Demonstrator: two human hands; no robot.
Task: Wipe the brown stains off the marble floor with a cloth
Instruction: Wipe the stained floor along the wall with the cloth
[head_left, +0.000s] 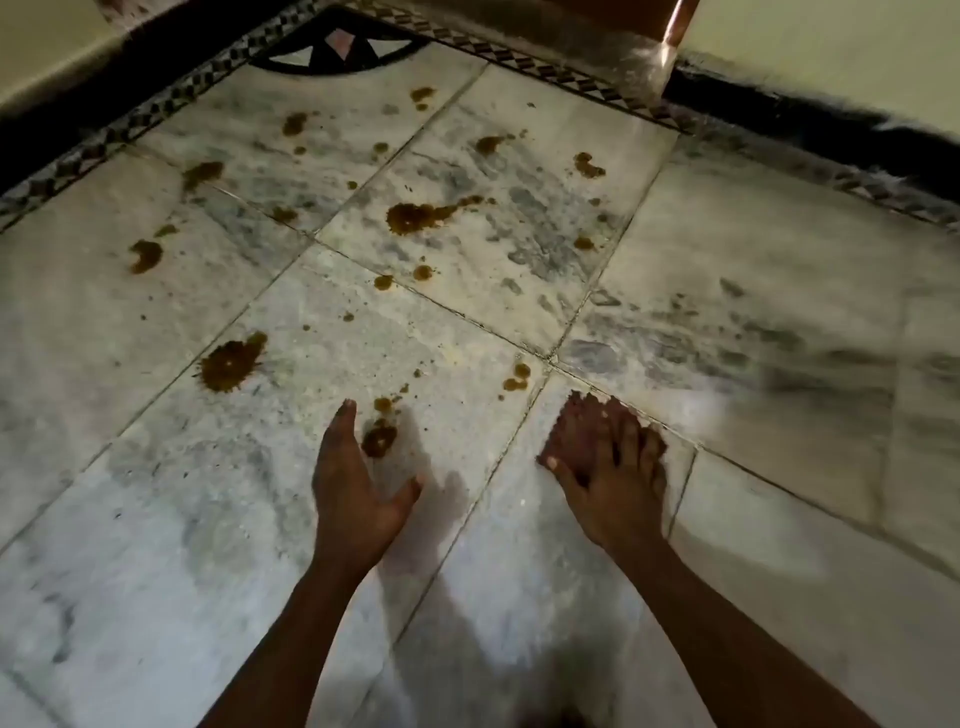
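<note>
Fingers (631, 441) of my right hand (608, 467) lie spread and flat on the cloth (582, 426), a thin reddish piece pressed to the marble floor (156, 519); my left hand (353, 493) hovers open, fingers straight, gripping nothing. Cloth looks soft, light and likely to bunch, so I judge pressure under the palm's centre best. Beyond lie the brown stains (231, 364), nearest just beside the left hand, more toward the patterned border (519, 57).
</note>
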